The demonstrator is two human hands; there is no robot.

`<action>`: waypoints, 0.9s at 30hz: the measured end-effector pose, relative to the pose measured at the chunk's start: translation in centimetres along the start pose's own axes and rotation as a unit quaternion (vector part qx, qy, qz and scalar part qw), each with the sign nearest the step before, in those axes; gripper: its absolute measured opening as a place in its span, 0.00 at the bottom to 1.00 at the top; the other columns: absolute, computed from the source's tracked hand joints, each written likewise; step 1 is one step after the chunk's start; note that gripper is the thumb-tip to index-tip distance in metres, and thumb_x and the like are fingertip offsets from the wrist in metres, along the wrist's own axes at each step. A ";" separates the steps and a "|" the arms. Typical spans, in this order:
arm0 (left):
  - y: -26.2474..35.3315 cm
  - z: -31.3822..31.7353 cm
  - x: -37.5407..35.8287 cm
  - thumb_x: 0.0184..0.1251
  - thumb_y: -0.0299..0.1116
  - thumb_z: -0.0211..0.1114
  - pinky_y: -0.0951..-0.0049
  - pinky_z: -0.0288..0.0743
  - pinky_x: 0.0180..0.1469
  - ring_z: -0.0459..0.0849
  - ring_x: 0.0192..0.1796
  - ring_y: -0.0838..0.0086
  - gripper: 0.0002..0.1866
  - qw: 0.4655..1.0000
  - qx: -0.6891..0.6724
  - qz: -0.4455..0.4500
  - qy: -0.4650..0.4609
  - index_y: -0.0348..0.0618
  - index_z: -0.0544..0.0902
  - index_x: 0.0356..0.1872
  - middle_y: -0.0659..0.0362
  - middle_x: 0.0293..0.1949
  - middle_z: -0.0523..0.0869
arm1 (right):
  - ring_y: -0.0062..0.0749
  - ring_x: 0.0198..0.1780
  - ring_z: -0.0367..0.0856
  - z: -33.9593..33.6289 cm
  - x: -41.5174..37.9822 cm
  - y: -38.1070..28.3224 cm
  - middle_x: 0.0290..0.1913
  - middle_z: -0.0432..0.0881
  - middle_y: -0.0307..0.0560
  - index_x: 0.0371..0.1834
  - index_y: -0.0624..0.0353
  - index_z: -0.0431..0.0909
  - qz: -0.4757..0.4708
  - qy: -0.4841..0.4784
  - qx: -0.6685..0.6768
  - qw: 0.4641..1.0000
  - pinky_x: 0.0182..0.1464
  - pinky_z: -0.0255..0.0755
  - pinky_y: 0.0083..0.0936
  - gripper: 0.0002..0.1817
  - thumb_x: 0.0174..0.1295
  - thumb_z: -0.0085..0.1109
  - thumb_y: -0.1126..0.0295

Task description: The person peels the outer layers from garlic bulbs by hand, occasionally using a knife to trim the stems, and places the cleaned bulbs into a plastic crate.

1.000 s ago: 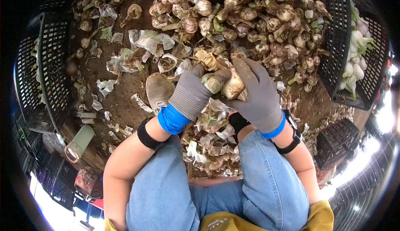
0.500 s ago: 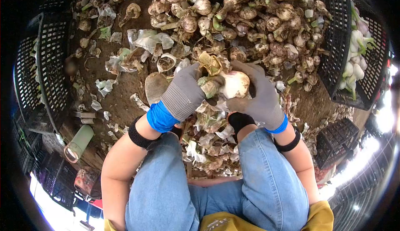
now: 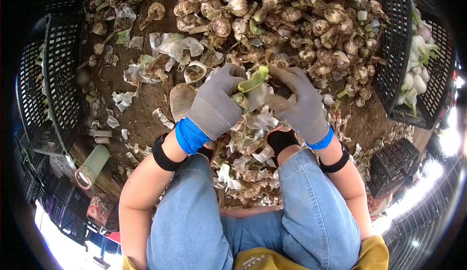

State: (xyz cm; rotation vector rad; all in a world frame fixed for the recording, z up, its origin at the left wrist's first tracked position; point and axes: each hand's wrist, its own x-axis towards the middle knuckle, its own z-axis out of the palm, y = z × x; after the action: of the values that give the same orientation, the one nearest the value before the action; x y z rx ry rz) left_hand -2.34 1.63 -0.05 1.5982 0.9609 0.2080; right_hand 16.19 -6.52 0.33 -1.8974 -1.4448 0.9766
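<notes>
Garlic bulb (image 3: 256, 92) between both gloved hands, bulb pile (image 3: 292, 22) just beyond.

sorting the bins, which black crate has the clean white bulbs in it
The crate on the right: it holds peeled white bulbs. The crate on the left shows none.

Bare dirt ground (image 3: 146, 109) strewn with bulbs and peelings.

A heap of unpeeled, soil-caked bulbs (image 3: 292, 17) lies along its far side, and torn papery skins (image 3: 243, 163) are scattered over the middle down to the person's knees. 2 black plastic crates stand on it, one (image 3: 53, 75) at the left and one (image 3: 404, 51) at the right holding white peeled bulbs. A pale green bottle (image 3: 92, 167) lies near the left crate.
</notes>
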 end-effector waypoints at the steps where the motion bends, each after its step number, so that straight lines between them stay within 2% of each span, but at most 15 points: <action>1: -0.2 0.1 -0.1 0.45 0.23 0.64 0.67 0.73 0.48 0.79 0.45 0.58 0.15 1.000 0.010 0.024 -0.005 0.40 0.82 0.39 0.52 0.43 0.79 | 0.45 0.40 0.79 0.4 0.1 -0.1 0.38 0.79 0.56 0.39 0.65 0.76 -0.008 -0.049 -0.038 0.998 0.44 0.71 0.34 0.23 0.54 0.64 0.54; 3: -1.2 0.3 -0.5 0.45 0.22 0.65 0.67 0.74 0.48 0.80 0.44 0.60 0.16 0.997 0.030 0.074 -0.015 0.40 0.81 0.40 0.53 0.41 0.80 | 0.41 0.42 0.79 -0.4 0.7 -1.0 0.39 0.79 0.58 0.39 0.63 0.76 0.134 -0.204 0.027 0.969 0.43 0.71 0.32 0.24 0.51 0.67 0.53; 6: -1.7 -0.8 0.0 0.45 0.23 0.67 0.66 0.75 0.46 0.82 0.43 0.59 0.15 0.996 0.065 0.068 -0.006 0.39 0.81 0.39 0.51 0.39 0.82 | 0.32 0.39 0.80 -0.1 0.3 -1.3 0.35 0.80 0.54 0.40 0.62 0.77 0.238 -0.209 0.065 0.946 0.40 0.72 0.29 0.21 0.52 0.68 0.57; 9: -2.4 -2.1 1.3 0.45 0.24 0.68 0.65 0.76 0.43 0.82 0.41 0.56 0.15 0.975 0.223 -0.005 0.016 0.40 0.82 0.38 0.47 0.38 0.82 | 0.24 0.33 0.79 -0.8 -0.1 -2.5 0.29 0.81 0.42 0.40 0.62 0.79 0.176 -0.138 0.266 0.938 0.39 0.73 0.22 0.12 0.55 0.65 0.68; 12: -1.9 0.5 -0.1 0.47 0.23 0.67 0.61 0.75 0.41 0.81 0.40 0.53 0.13 0.925 0.231 -0.094 -0.288 0.39 0.81 0.38 0.47 0.39 0.83 | 0.27 0.46 0.78 -1.8 -0.3 -1.5 0.42 0.80 0.44 0.40 0.66 0.79 0.205 -0.093 0.551 0.804 0.50 0.71 0.23 0.08 0.61 0.59 0.74; 14: 2.0 0.7 -0.8 0.55 0.30 0.65 0.63 0.75 0.44 0.81 0.42 0.56 0.12 0.788 0.220 -0.070 -0.571 0.37 0.81 0.40 0.45 0.41 0.82 | 0.34 0.51 0.77 -1.1 -0.1 0.1 0.48 0.78 0.51 0.51 0.68 0.73 0.222 -0.048 0.633 0.740 0.57 0.72 0.32 0.19 0.61 0.60 0.68; 16: 1.1 -0.3 -2.1 0.60 0.31 0.64 0.67 0.73 0.50 0.81 0.47 0.62 0.11 0.866 -0.094 0.104 -0.480 0.36 0.80 0.41 0.47 0.43 0.83 | 0.38 0.56 0.76 -0.3 0.1 2.5 0.54 0.77 0.55 0.54 0.70 0.70 0.267 0.000 0.638 0.722 0.61 0.71 0.36 0.17 0.65 0.52 0.72; 17: 1.2 -1.5 -2.1 0.62 0.31 0.63 0.69 0.72 0.53 0.80 0.50 0.65 0.11 0.857 -0.205 0.125 -0.457 0.36 0.80 0.41 0.49 0.43 0.83 | 0.39 0.56 0.75 -0.4 0.1 2.9 0.55 0.76 0.55 0.55 0.70 0.69 0.276 -0.008 0.668 0.691 0.61 0.71 0.36 0.18 0.65 0.53 0.71; 18: -3.8 -2.4 0.9 0.66 0.31 0.58 0.66 0.73 0.52 0.79 0.51 0.63 0.12 0.808 -0.301 0.311 -0.399 0.37 0.77 0.47 0.48 0.45 0.82 | 0.40 0.57 0.75 -0.4 0.1 3.3 0.56 0.75 0.55 0.56 0.69 0.69 0.283 -0.017 0.697 0.659 0.62 0.71 0.36 0.18 0.65 0.53 0.70; 19: -2.8 -3.8 0.7 0.67 0.30 0.56 0.69 0.76 0.47 0.80 0.48 0.65 0.11 0.845 -0.421 0.134 -0.301 0.38 0.77 0.48 0.50 0.43 0.82 | 0.40 0.57 0.75 -0.2 -0.1 3.8 0.56 0.75 0.55 0.56 0.69 0.69 0.273 -0.013 0.698 0.662 0.62 0.71 0.36 0.19 0.65 0.53 0.70; 21: -0.8 -6.7 0.2 0.70 0.29 0.52 0.73 0.81 0.37 0.83 0.40 0.68 0.10 0.713 -0.683 -0.130 0.085 0.40 0.75 0.49 0.56 0.39 0.83 | 0.42 0.58 0.74 0.5 -0.5 4.9 0.57 0.74 0.55 0.56 0.69 0.68 0.253 -0.005 0.701 0.667 0.63 0.70 0.36 0.20 0.65 0.54 0.68; 22: -1.2 -6.9 0.9 0.66 0.26 0.55 0.77 0.80 0.37 0.82 0.39 0.72 0.10 0.808 -0.559 -0.109 0.150 0.40 0.75 0.48 0.60 0.33 0.83 | 0.42 0.58 0.74 0.6 -0.5 5.0 0.57 0.74 0.55 0.55 0.69 0.69 0.253 -0.006 0.707 0.660 0.63 0.70 0.36 0.20 0.65 0.55 0.67; 24: -7.1 -4.5 2.0 0.63 0.24 0.53 0.74 0.80 0.36 0.84 0.37 0.70 0.10 0.888 -0.323 -0.326 0.027 0.38 0.78 0.44 0.53 0.35 0.84 | 0.42 0.59 0.74 0.6 -0.7 5.1 0.57 0.74 0.54 0.55 0.68 0.69 0.259 -0.006 0.718 0.646 0.63 0.69 0.37 0.21 0.63 0.56 0.66; 26: -9.2 -1.8 -1.8 0.56 0.27 0.58 0.66 0.79 0.40 0.84 0.36 0.61 0.11 0.960 -0.077 0.047 -0.264 0.37 0.80 0.40 0.50 0.33 0.85 | 0.42 0.59 0.74 -0.7 -0.6 4.5 0.54 0.77 0.53 0.51 0.66 0.72 0.284 0.010 0.676 0.681 0.63 0.70 0.39 0.17 0.63 0.57 0.68; 27: -7.5 -0.9 -2.8 0.52 0.28 0.59 0.64 0.78 0.42 0.84 0.37 0.57 0.13 0.932 0.033 0.017 -0.361 0.37 0.81 0.39 0.48 0.34 0.85 | 0.42 0.58 0.74 -2.1 -0.9 4.4 0.54 0.77 0.53 0.51 0.66 0.73 0.290 0.027 0.631 0.719 0.62 0.70 0.38 0.16 0.63 0.56 0.68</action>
State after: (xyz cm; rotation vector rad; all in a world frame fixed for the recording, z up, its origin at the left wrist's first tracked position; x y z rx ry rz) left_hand -8.17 0.10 -5.43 1.5728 0.3658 -0.3777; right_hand 20.20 -8.55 -1.70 -1.1768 0.1309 1.5671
